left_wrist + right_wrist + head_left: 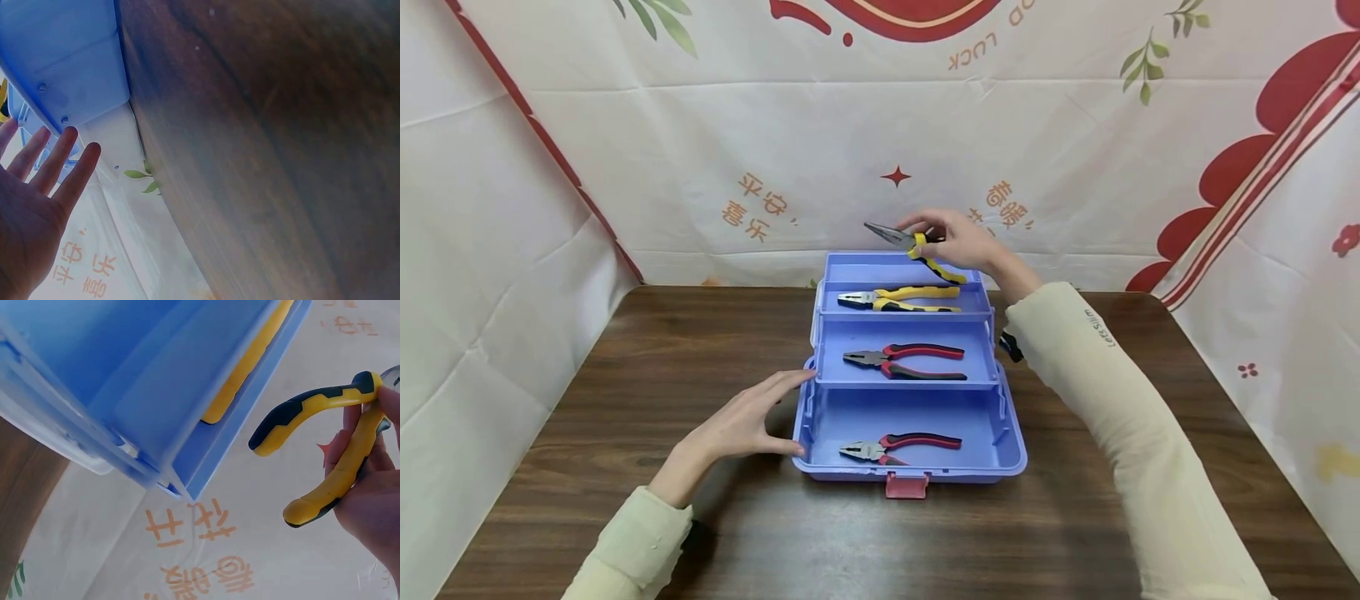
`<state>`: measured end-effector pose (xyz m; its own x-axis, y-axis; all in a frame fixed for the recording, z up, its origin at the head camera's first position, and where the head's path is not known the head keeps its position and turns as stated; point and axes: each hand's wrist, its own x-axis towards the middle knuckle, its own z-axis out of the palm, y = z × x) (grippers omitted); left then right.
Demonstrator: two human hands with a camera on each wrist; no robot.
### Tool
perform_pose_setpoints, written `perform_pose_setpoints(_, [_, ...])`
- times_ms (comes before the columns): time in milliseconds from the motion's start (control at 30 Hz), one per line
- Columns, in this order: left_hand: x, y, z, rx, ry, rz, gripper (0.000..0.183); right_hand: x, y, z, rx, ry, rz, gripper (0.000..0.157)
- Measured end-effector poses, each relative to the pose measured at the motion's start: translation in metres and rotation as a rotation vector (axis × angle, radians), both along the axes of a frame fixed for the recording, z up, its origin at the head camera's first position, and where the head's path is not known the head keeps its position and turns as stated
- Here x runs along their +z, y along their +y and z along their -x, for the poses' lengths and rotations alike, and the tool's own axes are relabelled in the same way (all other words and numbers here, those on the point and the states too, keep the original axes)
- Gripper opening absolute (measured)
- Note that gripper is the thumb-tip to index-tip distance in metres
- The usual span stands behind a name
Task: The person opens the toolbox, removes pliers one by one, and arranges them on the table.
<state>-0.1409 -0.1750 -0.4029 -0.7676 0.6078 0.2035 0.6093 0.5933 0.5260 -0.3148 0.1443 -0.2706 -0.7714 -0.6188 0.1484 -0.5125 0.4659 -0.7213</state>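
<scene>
R hand (957, 242) holds taper-nose pliers (916, 245), curved ylw/blk hndls (340, 475), nr plastic toolbox (887, 408).

Wooden desk (730, 333), dark-grained. Creased white cloth (700, 133) rises behind far edge, also past left and right edges. Red stripe (553, 154) runs down to far left corner; red scalloped border (1236, 171) meets far right corner. Above far edge: red star (896, 176), orange characters (752, 208), inverted lettering (972, 52), green leaf sprigs (1145, 67). Past right edge: red flowers (1347, 240).
</scene>
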Motion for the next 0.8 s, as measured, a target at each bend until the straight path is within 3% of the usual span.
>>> perform_pose_setpoints(533, [0.001, 0.001, 0.000, -0.006, 0.019, 0.003, 0.094, -0.007, 0.025, -0.044, -0.281, -0.297, 0.219, 0.041])
perform_pose_setpoints(800, [0.002, 0.001, -0.001, 0.000, 0.014, 0.007, 0.095, -0.010, 0.043, -0.069, -0.335, -0.397, 0.294, 0.044])
